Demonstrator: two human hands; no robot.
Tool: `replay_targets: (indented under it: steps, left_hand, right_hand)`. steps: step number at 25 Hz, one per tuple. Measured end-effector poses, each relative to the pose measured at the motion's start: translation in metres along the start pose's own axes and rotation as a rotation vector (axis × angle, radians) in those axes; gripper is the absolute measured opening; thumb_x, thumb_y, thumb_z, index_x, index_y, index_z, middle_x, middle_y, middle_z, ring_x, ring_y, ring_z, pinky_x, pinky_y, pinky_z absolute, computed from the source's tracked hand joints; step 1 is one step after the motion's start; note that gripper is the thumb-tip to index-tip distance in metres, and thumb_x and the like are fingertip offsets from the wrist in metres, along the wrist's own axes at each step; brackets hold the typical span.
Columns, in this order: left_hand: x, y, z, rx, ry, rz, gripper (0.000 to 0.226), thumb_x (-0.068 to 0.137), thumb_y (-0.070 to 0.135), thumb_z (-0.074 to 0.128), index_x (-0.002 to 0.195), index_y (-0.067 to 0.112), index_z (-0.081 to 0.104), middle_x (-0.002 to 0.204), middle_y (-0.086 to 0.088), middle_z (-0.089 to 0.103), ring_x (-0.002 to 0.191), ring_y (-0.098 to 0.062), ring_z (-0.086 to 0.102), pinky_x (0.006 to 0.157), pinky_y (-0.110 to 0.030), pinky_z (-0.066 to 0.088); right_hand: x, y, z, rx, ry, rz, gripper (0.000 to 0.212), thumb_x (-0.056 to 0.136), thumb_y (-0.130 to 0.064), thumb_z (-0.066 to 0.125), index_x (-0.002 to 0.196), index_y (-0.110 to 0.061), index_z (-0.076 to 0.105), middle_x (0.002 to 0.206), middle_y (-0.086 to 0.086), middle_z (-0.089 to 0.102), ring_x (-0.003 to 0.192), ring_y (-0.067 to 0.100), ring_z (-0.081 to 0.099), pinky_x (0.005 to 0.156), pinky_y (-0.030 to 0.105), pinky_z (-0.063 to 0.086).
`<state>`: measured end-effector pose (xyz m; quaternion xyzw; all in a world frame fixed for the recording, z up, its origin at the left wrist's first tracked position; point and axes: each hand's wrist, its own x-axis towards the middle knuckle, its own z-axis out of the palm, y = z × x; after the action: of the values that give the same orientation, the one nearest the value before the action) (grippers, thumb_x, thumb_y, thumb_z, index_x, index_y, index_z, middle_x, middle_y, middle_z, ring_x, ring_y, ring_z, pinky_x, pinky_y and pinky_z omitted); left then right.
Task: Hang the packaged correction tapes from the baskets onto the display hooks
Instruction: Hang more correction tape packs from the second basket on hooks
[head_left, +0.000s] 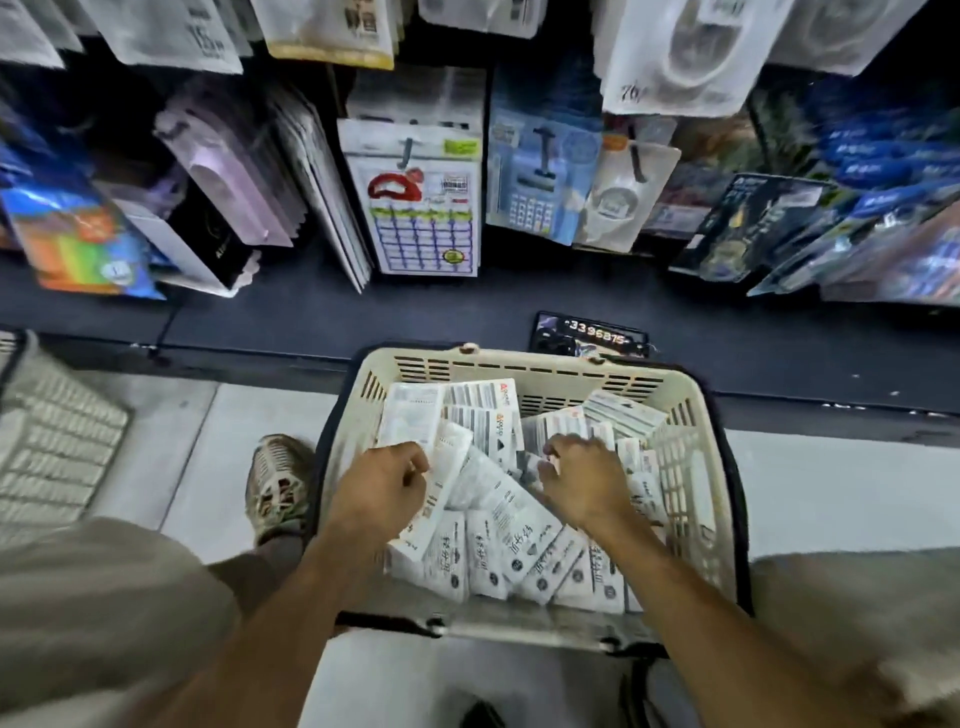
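Both hands down in the cream basket (524, 366) at 6 o'clock. Left hand (382, 480) curled, pinching a white packet (441, 483); right hand (584, 480) bent over the heap of packets (519, 540), grip impossible to tell. Likely trouble: snagging neighbours in the loose pile and spilling them onto the floor. Hooks (408, 150) up at 12 o'clock already crowded.

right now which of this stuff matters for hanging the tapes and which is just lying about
For the job:
- basket
- white tape packs in it
- left hand gripping a pack
- right hand among the packs, grip unclear
- hook on the display

Just there:
- second basket, far left
- calendar pack
- calculator pack
- dark card
- shoe
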<state>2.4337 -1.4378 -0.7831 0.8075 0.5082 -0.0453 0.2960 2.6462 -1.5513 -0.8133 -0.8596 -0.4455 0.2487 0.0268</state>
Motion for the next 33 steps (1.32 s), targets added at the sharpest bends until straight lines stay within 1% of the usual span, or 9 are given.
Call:
replay_targets:
  steps: [2,8,12,16,19,24,28,31,33]
  left_hand:
    - [0.005,-0.001,0.004,-0.046,0.031,0.037,0.012,0.095,0.015,0.062,0.102,0.017,0.071,0.082,0.000,0.075,0.069,-0.017,0.066,0.069,-0.031,0.056]
    - [0.017,0.011,0.028,-0.178,0.032,0.109,0.015,0.094,0.011,0.062,0.103,0.017,0.073,0.071,0.011,0.066,0.061,-0.010,0.059,0.064,-0.024,0.048]
    - [0.024,0.009,0.035,-0.211,0.020,0.065,0.015,0.094,0.013,0.064,0.104,0.020,0.072,0.069,0.015,0.064,0.060,-0.004,0.060,0.061,-0.022,0.048]
    - [0.023,0.012,0.037,-0.222,-0.012,0.054,0.013,0.094,0.014,0.064,0.102,0.022,0.071,0.062,0.016,0.060,0.050,0.003,0.056,0.052,-0.014,0.042]
    - [0.020,0.016,0.036,-0.292,-0.077,0.031,0.015,0.097,0.013,0.062,0.105,0.022,0.070,0.075,0.012,0.069,0.062,-0.007,0.070,0.064,-0.030,0.061]
    - [0.012,0.017,0.037,-0.264,-0.062,0.044,0.033,0.094,0.021,0.068,0.126,0.027,0.062,0.119,0.002,0.070,0.089,-0.007,0.069,0.083,-0.034,0.062]
    - [0.002,0.051,0.035,-0.232,-0.176,0.214,0.121,0.064,0.075,0.076,0.155,0.052,0.001,0.159,0.023,0.011,0.149,-0.006,0.013,0.127,-0.043,0.017]
    - [-0.011,0.093,0.037,-0.235,-0.043,0.341,0.132,0.057,0.081,0.073,0.137,0.067,-0.031,0.162,0.026,-0.008,0.148,0.004,-0.008,0.128,-0.040,0.002]
    - [-0.020,0.125,0.028,-0.333,0.142,0.406,0.123,0.057,0.079,0.070,0.143,0.066,-0.018,0.157,0.026,0.008,0.143,0.007,0.002,0.127,-0.038,0.008]
  right_hand:
    - [0.019,0.004,-0.004,0.001,0.163,0.183,0.040,0.095,-0.037,0.057,0.125,-0.009,0.059,0.117,0.011,0.068,0.109,0.028,0.060,0.094,0.040,0.052]
    - [0.046,0.039,0.000,0.668,-0.143,0.631,0.072,0.086,-0.035,0.077,0.142,-0.002,0.047,0.146,0.019,0.053,0.129,0.036,0.054,0.107,0.040,0.042]
    - [0.055,0.034,0.000,0.795,-0.163,0.501,0.048,0.090,-0.036,0.075,0.129,-0.009,0.065,0.136,0.012,0.064,0.115,0.027,0.063,0.106,0.037,0.045]
    - [0.059,-0.008,0.001,0.341,-0.274,0.248,0.069,0.091,-0.073,0.046,0.119,-0.014,0.067,0.133,0.010,0.064,0.110,0.026,0.062,0.100,0.040,0.045]
    - [0.060,-0.029,0.008,-0.003,-0.140,0.136,0.039,0.094,-0.050,0.063,0.075,-0.018,0.051,0.096,0.002,0.069,0.078,0.014,0.059,0.071,0.028,0.051]
    - [0.050,-0.036,-0.011,0.094,-0.138,0.144,0.032,0.094,-0.028,0.065,0.069,-0.019,0.046,0.074,-0.005,0.055,0.066,0.011,0.054,0.061,0.025,0.048]
    - [0.037,-0.044,-0.098,0.228,-0.053,0.194,0.017,0.084,-0.017,0.060,0.072,-0.016,0.048,0.081,0.003,0.060,0.081,0.026,0.059,0.070,0.029,0.047]
    - [0.014,-0.029,-0.166,0.646,-0.088,0.344,0.015,0.079,-0.012,0.070,0.085,-0.009,0.056,0.086,0.009,0.058,0.078,0.027,0.056,0.060,0.027,0.047]
    - [-0.011,-0.021,-0.201,0.934,-0.202,0.371,0.014,0.082,-0.006,0.064,0.094,0.001,0.063,0.087,0.019,0.057,0.073,0.034,0.056,0.066,0.035,0.052]
